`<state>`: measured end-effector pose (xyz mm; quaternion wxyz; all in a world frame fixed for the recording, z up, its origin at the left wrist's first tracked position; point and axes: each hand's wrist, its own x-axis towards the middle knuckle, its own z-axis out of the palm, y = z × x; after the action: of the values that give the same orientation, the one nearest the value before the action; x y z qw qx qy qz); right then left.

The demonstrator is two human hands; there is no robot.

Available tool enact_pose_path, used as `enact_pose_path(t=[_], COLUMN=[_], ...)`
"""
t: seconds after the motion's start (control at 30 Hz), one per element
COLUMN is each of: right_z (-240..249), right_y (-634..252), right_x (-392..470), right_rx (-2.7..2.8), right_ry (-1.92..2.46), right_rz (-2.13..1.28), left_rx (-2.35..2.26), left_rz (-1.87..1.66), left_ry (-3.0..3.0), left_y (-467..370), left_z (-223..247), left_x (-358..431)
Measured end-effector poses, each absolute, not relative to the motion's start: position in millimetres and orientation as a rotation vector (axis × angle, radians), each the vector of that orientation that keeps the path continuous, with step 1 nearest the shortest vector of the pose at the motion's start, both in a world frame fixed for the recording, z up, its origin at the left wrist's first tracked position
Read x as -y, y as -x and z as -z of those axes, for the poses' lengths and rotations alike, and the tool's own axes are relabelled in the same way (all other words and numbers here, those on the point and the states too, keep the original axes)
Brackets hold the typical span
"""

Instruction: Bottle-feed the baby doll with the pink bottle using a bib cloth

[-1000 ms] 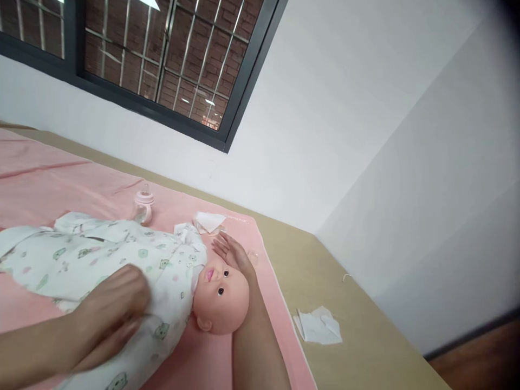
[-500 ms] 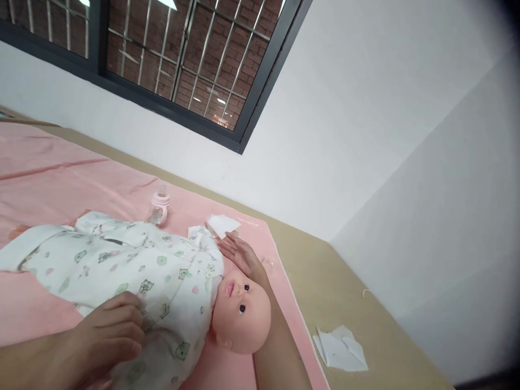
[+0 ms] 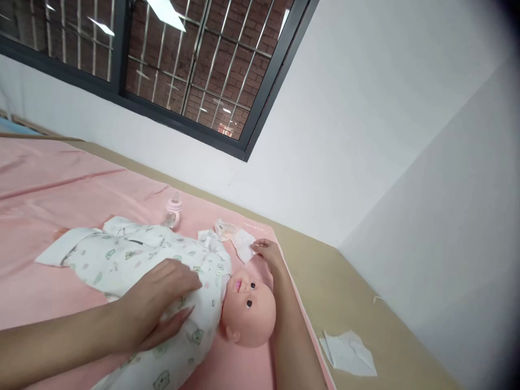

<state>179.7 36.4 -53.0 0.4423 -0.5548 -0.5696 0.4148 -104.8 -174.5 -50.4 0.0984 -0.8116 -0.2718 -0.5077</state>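
Note:
A baby doll (image 3: 252, 319) in a white patterned sleepsuit (image 3: 134, 260) lies on its back, its head toward the right. My left hand (image 3: 162, 303) is over the doll's chest, fingers bent and thumb apart, with nothing visible in it. Beyond the head, my right hand (image 3: 270, 254) pinches the edge of a white tissue (image 3: 244, 245) between thumb and fingers. A crumpled small packet (image 3: 225, 229) lies beside the tissue, near the doll's sleeve. My right forearm runs past the top of the doll's head.
A pink sheet (image 3: 49, 184) covers much of the tan surface (image 3: 325, 281). A baby bottle with a pink top (image 3: 173, 211) stands beyond the doll. Another folded white tissue (image 3: 349, 352) lies at the lower right. A white wall and a barred window rise behind.
My right hand has closed on the tissue and drawn it away from the packet, toward the right. My left hand has moved right and up across the doll's chest. The view has shifted slightly.

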Motion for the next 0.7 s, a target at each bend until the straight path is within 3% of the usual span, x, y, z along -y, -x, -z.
enact_pose_path(t=[0.3, 0.5, 0.7], right_z=[-16, -58, -70], right_y=[-154, -131, -119], right_x=[15, 71, 99], right_rx=[1.824, 2.142, 2.237], right_ry=[1.176, 1.038, 0.960], right_rz=[-0.790, -0.599, -0.526], left_rx=[1.247, 1.404, 1.577], left_rz=[1.357, 1.335, 1.169], left_ry=[2.500, 2.774, 2.918], left_y=[94, 78, 84], left_z=[-44, -48, -44], left_x=[133, 97, 90])
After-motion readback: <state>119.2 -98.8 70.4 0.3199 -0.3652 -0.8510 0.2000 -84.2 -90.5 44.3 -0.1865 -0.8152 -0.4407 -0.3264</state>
